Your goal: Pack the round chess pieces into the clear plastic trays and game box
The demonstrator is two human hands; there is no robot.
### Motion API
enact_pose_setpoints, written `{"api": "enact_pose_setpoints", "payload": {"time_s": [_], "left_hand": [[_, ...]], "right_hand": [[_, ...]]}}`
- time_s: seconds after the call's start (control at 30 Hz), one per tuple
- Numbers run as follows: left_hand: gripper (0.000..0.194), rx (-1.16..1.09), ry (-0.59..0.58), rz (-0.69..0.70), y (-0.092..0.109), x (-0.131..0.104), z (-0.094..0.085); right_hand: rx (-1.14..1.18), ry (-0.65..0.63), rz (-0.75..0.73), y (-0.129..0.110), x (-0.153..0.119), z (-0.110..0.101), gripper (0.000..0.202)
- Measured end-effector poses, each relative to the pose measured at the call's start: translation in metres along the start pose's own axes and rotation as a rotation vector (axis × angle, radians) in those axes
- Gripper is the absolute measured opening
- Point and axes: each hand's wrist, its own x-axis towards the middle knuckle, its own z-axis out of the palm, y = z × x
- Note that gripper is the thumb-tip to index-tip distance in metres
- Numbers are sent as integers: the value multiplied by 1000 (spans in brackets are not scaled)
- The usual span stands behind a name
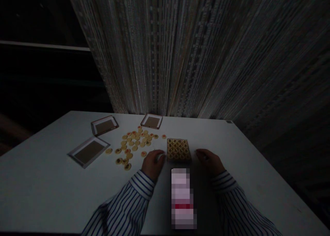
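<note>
A small square box (178, 161) holds several round Chinese chess pieces (177, 149) in neat rows, their dark characters facing up. Just left of it is my left hand (154, 164), fingers loosely bent and apart, holding nothing. On the other side my right hand (211, 163) rests near the table, a short gap from the box, with its fingers part-curled and no object visible in them. Many loose chess pieces (134, 148) lie scattered to the left, some with red or black characters and others blank side up.
A lit phone (182, 194) with a blurred screen lies between my forearms. Shallow frame-like box parts stand on the white table (46, 194): one at the back (152, 121), one at the back left (104, 125), and a flat one (89, 152). A curtain (165, 57) hangs behind.
</note>
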Motion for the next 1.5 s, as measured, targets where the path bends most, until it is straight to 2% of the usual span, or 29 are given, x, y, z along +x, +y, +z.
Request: {"api": "enact_pose_setpoints", "payload": {"time_s": [0.27, 0.43, 0.67, 0.87, 1.03, 1.23, 1.5], "left_hand": [[13, -40, 32, 50, 4, -2, -14], [12, -24, 17, 95, 5, -2, -16], [12, 122, -6, 298, 10, 2, -1], [19, 302, -5, 446, 10, -2, 18], [27, 378, -34, 469, 9, -5, 26], [25, 402, -42, 474, 13, -1, 31], [24, 374, -60, 481, 14, 0, 33]], "right_hand": [[-50, 23, -147, -10, -3, -4, 22], [-86, 31, -256, -10, -1, 1, 19], [-165, 84, -338, -6, 2, 22, 16], [-286, 211, -454, -17, 2, 33, 17], [-336, 215, -439, -18, 1, 39, 18], [-359, 164, -424, -12, 0, 42, 22], [-367, 115, -346, -21, -1, 39, 20]]}}
